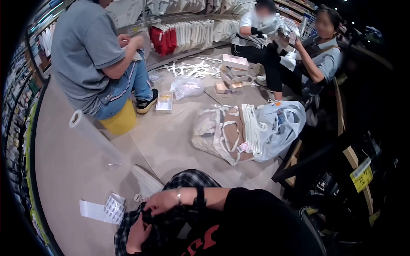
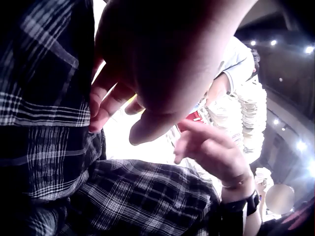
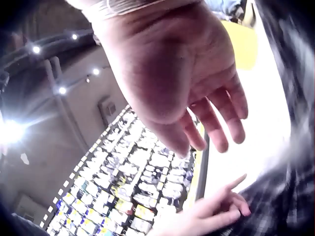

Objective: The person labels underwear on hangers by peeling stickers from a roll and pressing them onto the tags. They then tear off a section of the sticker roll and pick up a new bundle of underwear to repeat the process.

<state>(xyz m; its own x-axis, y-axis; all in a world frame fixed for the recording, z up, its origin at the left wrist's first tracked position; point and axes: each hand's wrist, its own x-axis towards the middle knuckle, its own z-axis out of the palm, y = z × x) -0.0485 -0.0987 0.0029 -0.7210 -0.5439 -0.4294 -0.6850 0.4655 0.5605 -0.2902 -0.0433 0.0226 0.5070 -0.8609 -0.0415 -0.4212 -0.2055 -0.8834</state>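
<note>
My left hand [image 1: 137, 235] is beside my plaid-covered leg [image 1: 192, 177], its fingertips close to the checked cloth. Nothing shows between the fingers of that left hand [image 2: 152, 73] in the left wrist view. Just beyond it, my right hand [image 1: 164, 200] reaches across from the right, a dark band on its wrist. From the right wrist camera, the right hand [image 3: 182, 73] hangs with its fingers loosely bent and apart, holding nothing. A white folded bundle [image 1: 145, 181] lies by my knee. To the left are a printed white sheet [image 1: 92, 209] and a patterned packet [image 1: 114, 205] on the floor.
Ahead lies a clear bag [image 1: 207, 130] of brown and white goods beside a pale plastic bag [image 1: 279, 128]. A plastic film roll [image 1: 96, 136] lies left. People sit around white strips [image 1: 194, 68] and boxes [image 1: 235, 62]. A dark rack [image 1: 316, 162] stands right.
</note>
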